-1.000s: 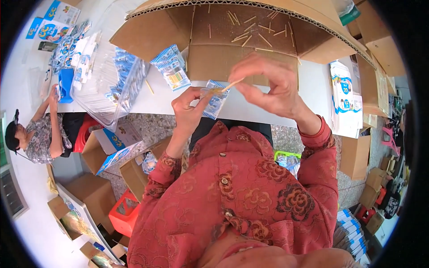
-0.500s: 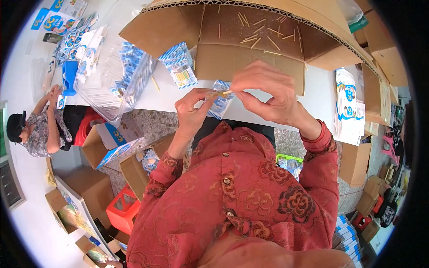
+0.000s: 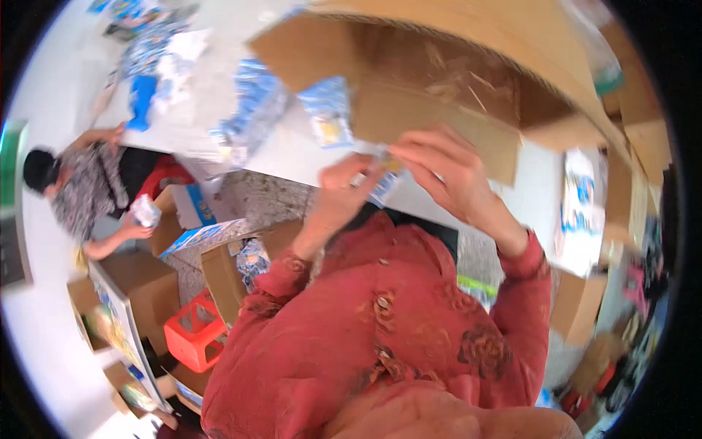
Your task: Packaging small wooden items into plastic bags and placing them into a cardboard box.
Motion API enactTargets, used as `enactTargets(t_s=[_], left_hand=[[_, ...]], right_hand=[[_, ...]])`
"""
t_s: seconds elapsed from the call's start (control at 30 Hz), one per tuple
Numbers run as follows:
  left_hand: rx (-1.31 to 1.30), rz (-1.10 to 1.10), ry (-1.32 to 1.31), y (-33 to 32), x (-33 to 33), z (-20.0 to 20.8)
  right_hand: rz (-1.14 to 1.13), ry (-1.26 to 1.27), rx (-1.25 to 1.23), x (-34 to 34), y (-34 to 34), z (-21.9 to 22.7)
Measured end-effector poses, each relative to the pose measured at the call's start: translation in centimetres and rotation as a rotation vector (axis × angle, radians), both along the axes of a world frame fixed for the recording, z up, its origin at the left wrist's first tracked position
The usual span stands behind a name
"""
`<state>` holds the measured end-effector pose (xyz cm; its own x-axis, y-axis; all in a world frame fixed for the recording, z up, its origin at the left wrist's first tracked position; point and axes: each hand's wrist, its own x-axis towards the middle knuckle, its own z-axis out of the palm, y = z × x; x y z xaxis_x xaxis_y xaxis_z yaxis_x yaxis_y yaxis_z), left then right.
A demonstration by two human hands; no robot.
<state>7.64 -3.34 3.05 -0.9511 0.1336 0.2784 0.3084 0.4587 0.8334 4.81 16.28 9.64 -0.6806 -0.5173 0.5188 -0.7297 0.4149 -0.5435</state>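
The left hand [image 3: 345,189] was closed in a pinch, thumb and forefinger gripping a small blue-and-clear packet [image 3: 385,188] near its upper end. The right hand [image 3: 452,167] was curled in from the other side with its fingertips at the top of that packet; blur made it impossible to tell whether they gripped it. The packet was held between the two hands, in front of the red patterned shirt [image 3: 431,336] and by the near edge of the white table [image 3: 292,155]. Just beyond the left hand, a second packet [image 3: 327,113] lay on the tabletop, near the lowered flap of a large open cardboard box [image 3: 446,22], inside which thin pale sticks [image 3: 482,91] were scattered. Farther left lay a row of blue packets [image 3: 252,99], and past it stood a blue object [image 3: 141,102]. A white-and-blue stack [image 3: 581,194] lay on the table at the right. Off to the left a co-worker [image 3: 88,183] in a dark hat held a small pale item [image 3: 145,212], and a red stool [image 3: 196,333] stood below.
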Motion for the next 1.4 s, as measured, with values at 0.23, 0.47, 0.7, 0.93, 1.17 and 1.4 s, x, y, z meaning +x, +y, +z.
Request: enactTargets(t_s=[0.23,0.47,0.7,0.93,1.17,1.4], left_hand=[[0.33,-0.043,0.03,0.8,-1.1,-3.3],[0.42,0.003,-0.06,0.4,-0.7,-5.2],[0.352,0.003,-0.069,-0.2,0.8,-4.2],[0.386,0.053,-0.241,-1.6,0.8,-6.4],[0.383,0.193,-0.177,-5.1,0.1,-7.4],[0.332,0.266,-0.2,-5.9,-2.6,-9.2]], right_hand=[[-0.274,-0.283,-0.269,2.9,8.1,4.4],[-0.115,-0.366,-0.665,3.0,11.9,2.2],[0.023,-0.646,-0.618,2.3,6.8,-2.2],[-0.138,-0.755,-0.451,1.7,4.4,-4.9],[0.007,-0.801,-0.175,-2.7,0.8,-6.3],[-0.071,-0.547,-0.171,-8.3,-3.6,-11.1]])
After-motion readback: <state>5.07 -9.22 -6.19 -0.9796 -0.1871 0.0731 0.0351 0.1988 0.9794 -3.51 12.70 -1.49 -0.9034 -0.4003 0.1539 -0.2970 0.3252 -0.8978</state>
